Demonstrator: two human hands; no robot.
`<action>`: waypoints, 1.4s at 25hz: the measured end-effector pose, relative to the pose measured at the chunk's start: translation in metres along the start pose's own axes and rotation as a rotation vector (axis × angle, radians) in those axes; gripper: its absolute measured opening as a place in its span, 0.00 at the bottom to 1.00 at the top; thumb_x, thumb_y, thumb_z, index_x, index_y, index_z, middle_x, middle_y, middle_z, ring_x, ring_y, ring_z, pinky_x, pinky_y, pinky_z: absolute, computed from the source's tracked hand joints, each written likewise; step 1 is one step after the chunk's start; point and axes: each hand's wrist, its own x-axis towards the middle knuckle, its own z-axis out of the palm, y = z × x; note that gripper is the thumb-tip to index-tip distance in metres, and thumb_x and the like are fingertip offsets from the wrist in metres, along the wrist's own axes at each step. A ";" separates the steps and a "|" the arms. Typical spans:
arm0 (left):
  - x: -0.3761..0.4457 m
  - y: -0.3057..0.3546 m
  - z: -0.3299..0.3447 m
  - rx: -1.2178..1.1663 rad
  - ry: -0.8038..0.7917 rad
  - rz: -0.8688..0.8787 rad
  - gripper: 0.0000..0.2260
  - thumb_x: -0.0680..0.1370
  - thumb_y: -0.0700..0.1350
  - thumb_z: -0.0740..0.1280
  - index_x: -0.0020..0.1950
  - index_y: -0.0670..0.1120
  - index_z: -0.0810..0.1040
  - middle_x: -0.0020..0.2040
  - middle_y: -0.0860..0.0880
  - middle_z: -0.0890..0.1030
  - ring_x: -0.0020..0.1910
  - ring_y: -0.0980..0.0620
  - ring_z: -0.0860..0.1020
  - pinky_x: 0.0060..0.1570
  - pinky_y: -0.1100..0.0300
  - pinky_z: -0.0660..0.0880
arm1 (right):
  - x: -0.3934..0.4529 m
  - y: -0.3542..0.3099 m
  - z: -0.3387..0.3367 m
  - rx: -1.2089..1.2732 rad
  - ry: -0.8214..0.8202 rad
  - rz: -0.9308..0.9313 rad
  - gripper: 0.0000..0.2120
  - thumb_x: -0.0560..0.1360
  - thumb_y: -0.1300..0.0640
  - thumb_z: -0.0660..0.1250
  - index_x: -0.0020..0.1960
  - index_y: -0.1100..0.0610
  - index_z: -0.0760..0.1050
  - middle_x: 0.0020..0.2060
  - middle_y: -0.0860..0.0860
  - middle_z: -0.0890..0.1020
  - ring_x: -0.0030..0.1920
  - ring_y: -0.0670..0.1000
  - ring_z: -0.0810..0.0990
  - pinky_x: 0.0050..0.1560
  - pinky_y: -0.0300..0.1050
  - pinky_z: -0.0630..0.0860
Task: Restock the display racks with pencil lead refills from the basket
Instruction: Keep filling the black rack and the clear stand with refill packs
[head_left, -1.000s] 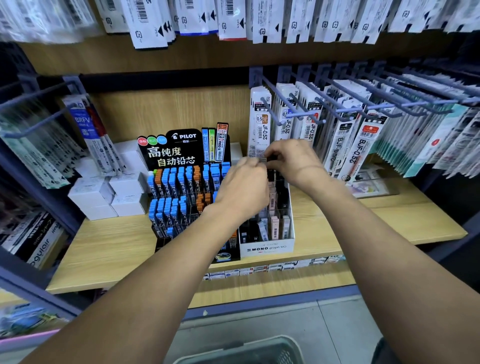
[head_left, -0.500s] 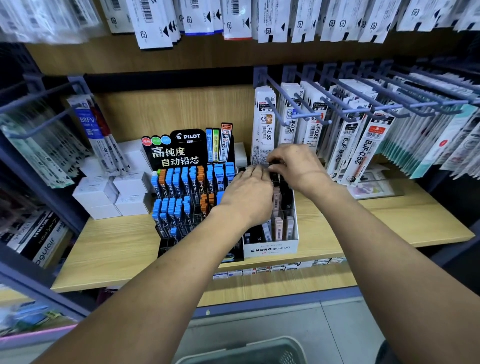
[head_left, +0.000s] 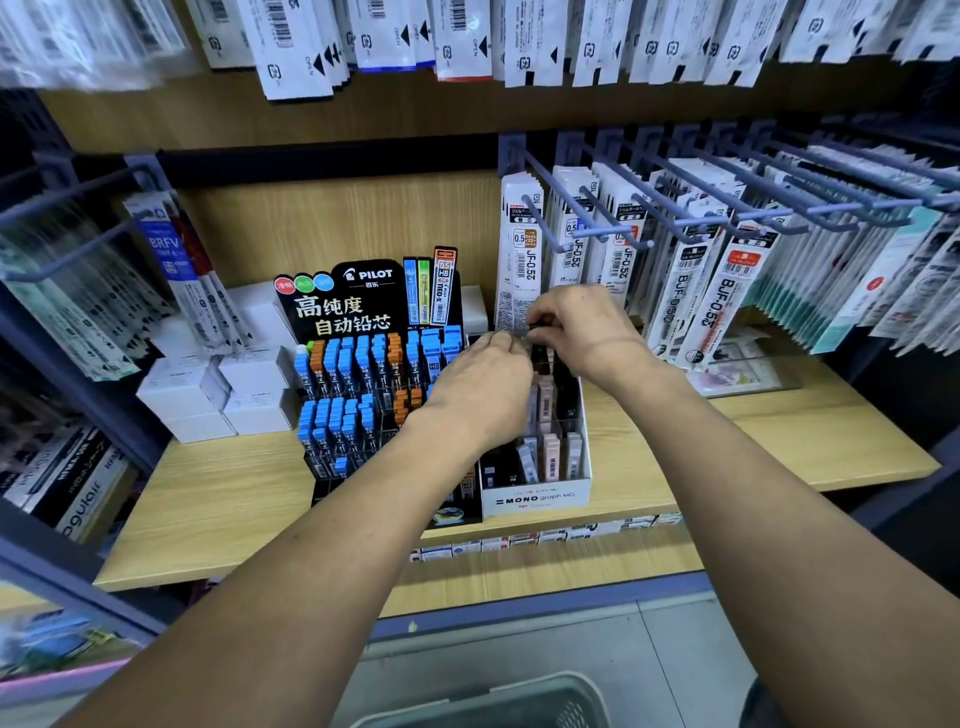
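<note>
A white MONO lead refill display box stands on the wooden shelf, with dark and pink refill cases in its rows. To its left is the black Pilot rack, filled with blue and orange lead cases. My right hand pinches a small dark lead refill case above the box's back row. My left hand hovers over the box with fingers curled, and its fingertips meet the same case. Its palm is hidden. The grey basket sits at the bottom edge.
Pen refill packets hang on blue pegs just right of and behind my hands. White boxes are stacked left of the Pilot rack. More hanging packets crowd the left side and the row above.
Both hands stayed together and sank slightly toward the back row of the MONO box. The view shifted a little.
</note>
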 end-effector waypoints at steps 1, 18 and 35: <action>0.000 0.000 0.000 -0.006 0.000 0.001 0.32 0.77 0.43 0.68 0.78 0.39 0.60 0.74 0.41 0.66 0.75 0.44 0.63 0.74 0.53 0.61 | 0.000 0.000 -0.001 0.007 0.007 0.013 0.05 0.76 0.53 0.73 0.51 0.51 0.83 0.48 0.53 0.84 0.51 0.57 0.81 0.54 0.51 0.78; -0.002 -0.001 -0.002 -0.019 0.017 0.001 0.30 0.77 0.38 0.65 0.78 0.39 0.60 0.76 0.41 0.65 0.76 0.45 0.62 0.74 0.54 0.60 | 0.000 -0.001 0.003 0.117 -0.014 0.038 0.06 0.75 0.55 0.74 0.51 0.51 0.83 0.46 0.53 0.84 0.50 0.56 0.82 0.56 0.50 0.79; -0.005 0.003 -0.007 -0.011 0.006 -0.006 0.30 0.77 0.37 0.65 0.78 0.38 0.60 0.77 0.40 0.63 0.77 0.44 0.61 0.75 0.55 0.58 | -0.004 -0.004 0.003 0.101 0.000 0.047 0.04 0.74 0.53 0.75 0.49 0.49 0.83 0.46 0.49 0.83 0.46 0.52 0.80 0.50 0.44 0.76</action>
